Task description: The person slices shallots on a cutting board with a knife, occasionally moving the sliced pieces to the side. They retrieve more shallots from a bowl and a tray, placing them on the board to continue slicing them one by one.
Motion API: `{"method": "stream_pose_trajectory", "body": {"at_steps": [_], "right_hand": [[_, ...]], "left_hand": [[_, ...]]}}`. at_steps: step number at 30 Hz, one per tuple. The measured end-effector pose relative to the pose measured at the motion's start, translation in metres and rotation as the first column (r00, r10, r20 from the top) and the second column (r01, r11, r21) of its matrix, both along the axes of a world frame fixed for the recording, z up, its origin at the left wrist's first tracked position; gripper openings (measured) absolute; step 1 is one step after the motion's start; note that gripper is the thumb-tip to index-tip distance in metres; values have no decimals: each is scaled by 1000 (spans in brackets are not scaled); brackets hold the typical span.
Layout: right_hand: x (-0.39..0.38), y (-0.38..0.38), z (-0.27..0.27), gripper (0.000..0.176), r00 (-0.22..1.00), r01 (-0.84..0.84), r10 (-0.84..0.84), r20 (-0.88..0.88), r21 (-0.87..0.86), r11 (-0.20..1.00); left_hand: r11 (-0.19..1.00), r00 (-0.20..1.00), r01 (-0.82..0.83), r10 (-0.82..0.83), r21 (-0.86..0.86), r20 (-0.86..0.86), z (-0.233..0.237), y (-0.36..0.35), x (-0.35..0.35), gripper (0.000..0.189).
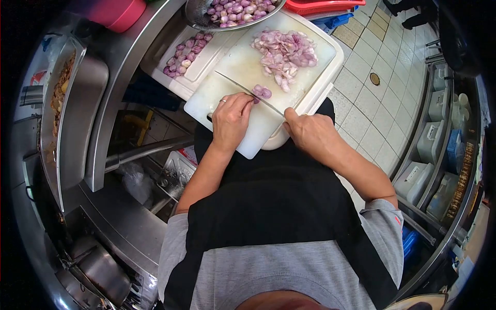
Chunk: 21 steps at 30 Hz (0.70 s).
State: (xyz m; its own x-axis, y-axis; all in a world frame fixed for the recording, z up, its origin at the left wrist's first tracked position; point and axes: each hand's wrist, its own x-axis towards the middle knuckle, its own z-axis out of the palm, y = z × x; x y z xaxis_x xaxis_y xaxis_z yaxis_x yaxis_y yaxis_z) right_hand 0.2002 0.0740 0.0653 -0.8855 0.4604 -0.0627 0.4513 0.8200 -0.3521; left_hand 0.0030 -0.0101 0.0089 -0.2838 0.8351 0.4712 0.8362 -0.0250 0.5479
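My right hand (313,135) is closed around the handle of a knife (235,82), whose long thin blade points up and left across the white cutting board (204,106). On the blade's near side, my left hand (231,120) has its fingers curled down onto a shallot (255,101), mostly hidden under the fingertips. A few fresh slices (262,92) lie against the blade's far side. Beyond them spreads a larger heap of sliced shallots (289,49). Whole peeled shallots (187,56) sit left of the board, in the recess of a white plastic lid (194,75).
A metal bowl (227,27) of peeled shallots stands at the far edge, beside a red tray (323,6). To the left runs a steel counter (121,67) with a pink tub (120,14). Shelves with lidded containers (417,181) line the right, past a tiled floor (374,103).
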Motion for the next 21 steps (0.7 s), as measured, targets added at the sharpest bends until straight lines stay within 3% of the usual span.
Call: {"method": "stream_pose_trajectory", "body": {"at_steps": [9, 15, 21], "right_hand": [[-14, 7, -26, 19, 998, -19, 20, -64, 18, 1000], [3, -2, 3, 20, 1000, -9, 8, -27, -20, 1000], [-9, 1, -24, 24, 1000, 25, -25, -17, -18, 1000]], "left_hand": [[1000, 1000, -12, 12, 13, -2, 0, 0, 1, 10], [1000, 1000, -1, 1, 7, 5, -2, 0, -1, 10], [1000, 1000, -11, 11, 0, -9, -1, 0, -1, 10]]}}
